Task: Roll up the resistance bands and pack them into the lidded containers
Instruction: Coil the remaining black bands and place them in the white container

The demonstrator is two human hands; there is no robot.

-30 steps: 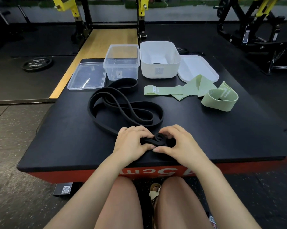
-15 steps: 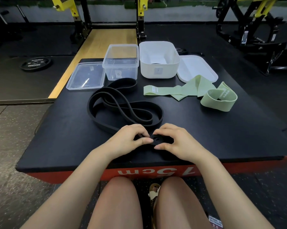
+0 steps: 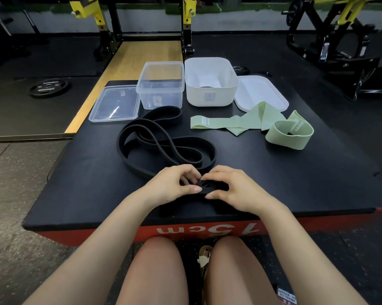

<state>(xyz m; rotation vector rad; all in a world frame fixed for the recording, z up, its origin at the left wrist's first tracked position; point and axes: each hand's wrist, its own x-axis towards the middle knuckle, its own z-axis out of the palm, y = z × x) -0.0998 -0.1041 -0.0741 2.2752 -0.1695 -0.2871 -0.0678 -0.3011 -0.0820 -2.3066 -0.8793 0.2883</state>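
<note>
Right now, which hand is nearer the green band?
The right hand. It sits on the near side of the black band, below the green band; the left hand is farther left.

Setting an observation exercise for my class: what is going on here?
A person sits at a black platform, rolling one end of a black resistance band. The left hand and right hand both pinch the small coil at the near edge; most of the band lies loose. Two green bands lie unrolled. The clear container and white container stand open, with their lids beside them.
</note>
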